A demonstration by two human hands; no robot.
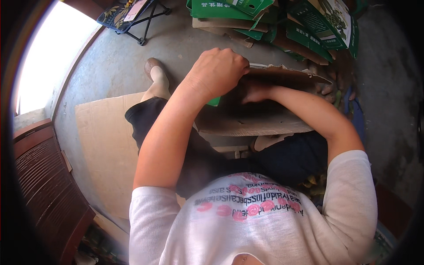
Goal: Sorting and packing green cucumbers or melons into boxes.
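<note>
A brown cardboard box point(258, 128) lies tilted across my lap, its dark inside facing me. One upper edge is torn and ragged. My left hand point(219, 68) is closed in a fist at the box's far left rim, gripping the edge of the cardboard. My right hand point(256, 92) reaches into the box from the right. Its fingers sink into shadow, so whether they hold anything is hidden. A small green patch point(214, 101) of the box's outside shows below my left wrist.
Flattened green and brown cartons point(304, 31) are piled beyond the box. A folding stool point(119, 20) stands at the far left. A flat cardboard sheet point(104, 137) covers floor to my left, beside a dark wooden slatted panel point(42, 176). Brownish roundish lumps point(326, 88) lie right of the box.
</note>
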